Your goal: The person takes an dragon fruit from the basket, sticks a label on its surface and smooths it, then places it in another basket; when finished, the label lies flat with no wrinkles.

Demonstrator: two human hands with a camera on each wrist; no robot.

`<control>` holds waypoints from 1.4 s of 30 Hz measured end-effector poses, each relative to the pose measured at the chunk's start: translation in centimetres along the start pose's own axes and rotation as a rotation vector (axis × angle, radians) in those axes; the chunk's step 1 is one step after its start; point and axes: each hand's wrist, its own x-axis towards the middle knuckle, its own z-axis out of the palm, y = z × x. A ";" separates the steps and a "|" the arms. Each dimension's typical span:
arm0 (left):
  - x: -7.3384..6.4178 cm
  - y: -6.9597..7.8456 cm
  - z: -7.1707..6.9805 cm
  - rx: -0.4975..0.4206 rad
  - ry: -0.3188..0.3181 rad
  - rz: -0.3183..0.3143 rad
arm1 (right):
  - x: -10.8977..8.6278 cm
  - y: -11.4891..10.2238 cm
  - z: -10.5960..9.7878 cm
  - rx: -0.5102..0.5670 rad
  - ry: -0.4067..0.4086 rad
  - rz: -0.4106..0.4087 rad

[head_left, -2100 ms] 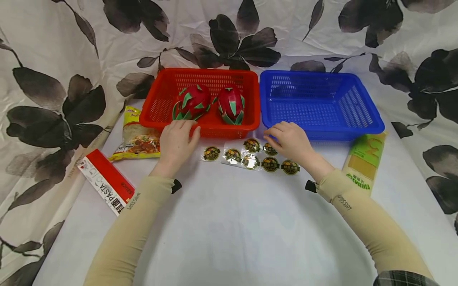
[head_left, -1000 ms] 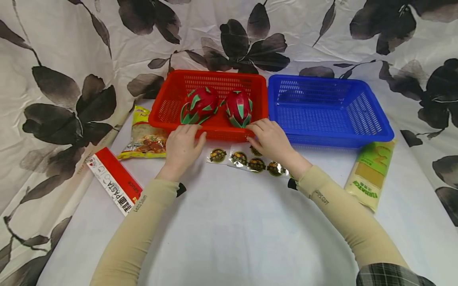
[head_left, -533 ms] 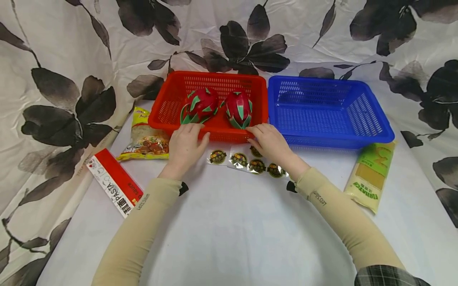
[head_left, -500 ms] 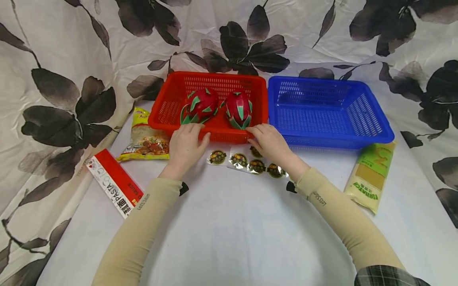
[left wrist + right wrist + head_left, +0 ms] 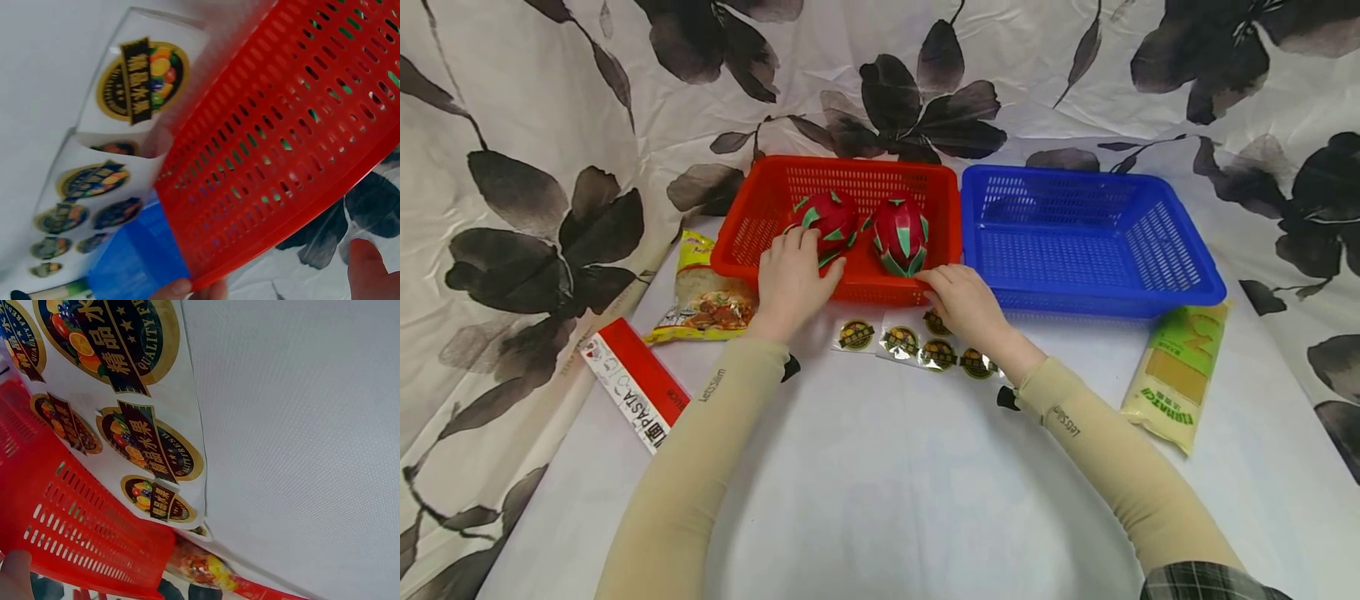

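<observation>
A red plastic basket holds two dragon fruits with green scales. My left hand reaches over its front rim, fingertips above the left dragon fruit and partly covering it. Whether they touch the fruit cannot be told. The right dragon fruit lies apart from both hands. At the front right corner, my right hand pinches the basket's rim; in the left wrist view its fingers show on either side of that rim. The right wrist view shows the basket's slotted wall.
A blue basket stands against the red one's right side. Sheets of round fruit stickers lie in front. At left are a noodle bag and a red-and-white pasta box; a yellow-green noodle packet lies at right.
My right hand moved left from before the blue basket onto the red basket's rim and stayed there. In the last half second my left hand rose from the front rim towards the left dragon fruit.
</observation>
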 end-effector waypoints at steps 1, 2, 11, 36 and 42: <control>0.3 0.0 0.1 0.001 -0.005 -0.005 | 0.0 0.0 0.0 0.001 0.003 -0.001; 0.6 0.0 0.1 0.005 -0.012 -0.011 | 0.0 0.0 0.1 0.003 0.005 -0.001; 2.9 0.2 0.3 0.047 -0.099 -0.061 | -0.3 0.1 0.4 0.006 0.010 -0.001; 5.8 3.8 1.7 0.175 -0.274 -0.023 | -0.4 0.4 0.9 0.006 0.065 -0.024; 6.4 5.1 1.5 0.160 -0.273 0.003 | -0.5 0.5 0.8 0.006 0.072 -0.023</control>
